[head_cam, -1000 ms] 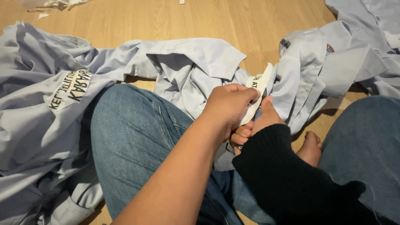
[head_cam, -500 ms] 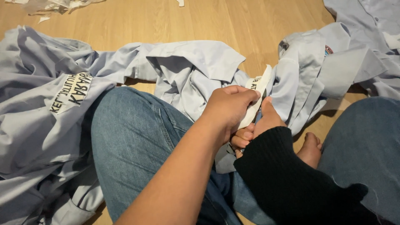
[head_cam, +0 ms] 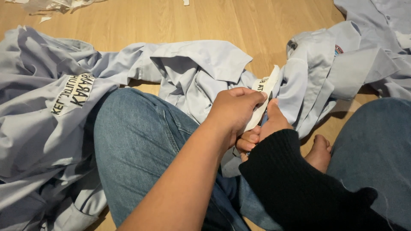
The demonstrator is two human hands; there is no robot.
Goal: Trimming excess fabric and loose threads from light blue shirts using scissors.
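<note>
Head view, left hand point(head_cam: 235, 112) and right hand point(head_cam: 263, 128) both pinching white label point(head_cam: 262, 100), pale blue shirt point(head_cam: 201, 72).

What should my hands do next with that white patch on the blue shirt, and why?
Probably keep peeling the white patch off, a little at a time. Your left hand pinches the patch, part of which already stands off the light blue shirt, and your right hand grips right beside it. The seam itself is hidden behind your hands.
</note>
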